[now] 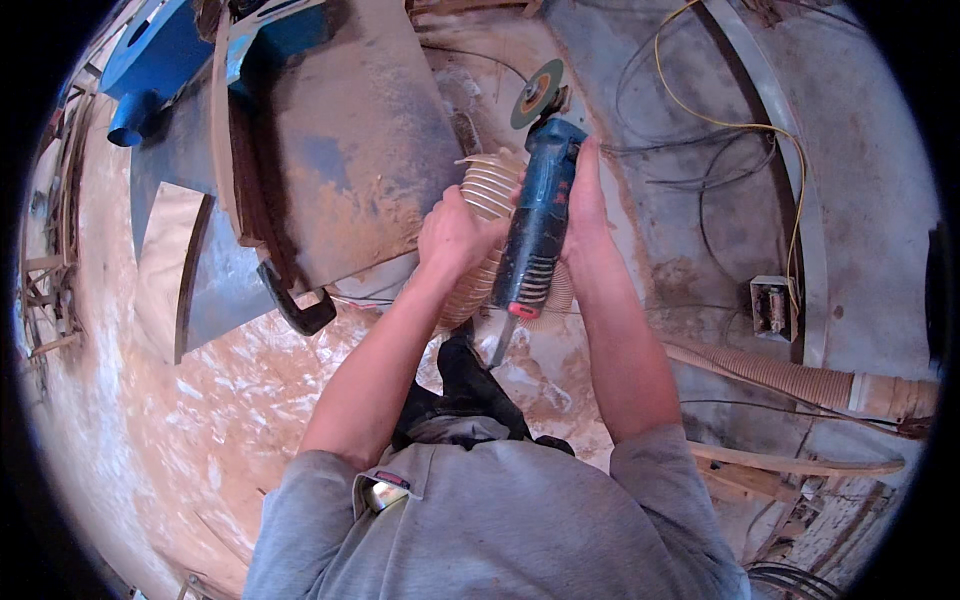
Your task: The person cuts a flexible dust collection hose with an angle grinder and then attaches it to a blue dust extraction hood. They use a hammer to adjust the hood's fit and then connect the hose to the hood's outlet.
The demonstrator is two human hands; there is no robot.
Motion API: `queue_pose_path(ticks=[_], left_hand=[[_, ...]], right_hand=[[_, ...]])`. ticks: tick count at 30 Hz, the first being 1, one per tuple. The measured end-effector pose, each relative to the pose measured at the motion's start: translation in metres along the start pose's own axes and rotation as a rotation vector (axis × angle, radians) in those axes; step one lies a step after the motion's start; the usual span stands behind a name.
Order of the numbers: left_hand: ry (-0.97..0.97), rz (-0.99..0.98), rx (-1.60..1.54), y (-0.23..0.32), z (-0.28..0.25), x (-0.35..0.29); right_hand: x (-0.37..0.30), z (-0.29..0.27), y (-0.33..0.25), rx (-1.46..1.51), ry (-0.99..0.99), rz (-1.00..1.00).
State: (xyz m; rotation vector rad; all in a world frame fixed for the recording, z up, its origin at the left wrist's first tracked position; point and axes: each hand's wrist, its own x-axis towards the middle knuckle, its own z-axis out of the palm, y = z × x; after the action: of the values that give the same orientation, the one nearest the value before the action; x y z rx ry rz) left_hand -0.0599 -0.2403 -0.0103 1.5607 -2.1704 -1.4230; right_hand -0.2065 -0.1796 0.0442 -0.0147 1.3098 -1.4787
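Right hand [586, 205]: fingers curled around grinder [540, 205], one o'clock. Left hand [453, 236]: fingers closed on ribbed hose [486, 184], twelve o'clock. Disc [538, 93] could cut hose if grinder slips or starts.

Clock positions are read from the angle grinder [538, 220]: a hand can pass at 1 o'clock, over the floor [597, 75] between the abrasive disc [537, 95] at 12 and the dark cables [690, 184] toward 2 to 3. At 9 to 10 o'clock, the ribbed translucent hose [488, 188] and the dusty board [360, 180] beyond it obstruct lateral travel; the black hooked fitting [310, 318] projects at 8. At 4 o'clock, the small open box [772, 308] and beige corrugated hose [790, 377] form obstacles.
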Motion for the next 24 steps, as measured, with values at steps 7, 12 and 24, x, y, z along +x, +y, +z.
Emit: queue_pose_path(ticks=[7, 12, 24], left_hand=[[-0.007, -0.033, -0.045, 0.004, -0.004, -0.003], [0.015, -0.042, -0.025, 0.008, -0.007, -0.008], [0.093, 0.003, -0.021, -0.008, 0.008, -0.003]], right_hand=[[-0.019, -0.003, -0.003, 0.121, -0.106, 0.013], [-0.015, 0.007, 0.009, 0.175, -0.035, -0.007], [-0.016, 0.025, 0.024, 0.047, -0.013, 0.011]])
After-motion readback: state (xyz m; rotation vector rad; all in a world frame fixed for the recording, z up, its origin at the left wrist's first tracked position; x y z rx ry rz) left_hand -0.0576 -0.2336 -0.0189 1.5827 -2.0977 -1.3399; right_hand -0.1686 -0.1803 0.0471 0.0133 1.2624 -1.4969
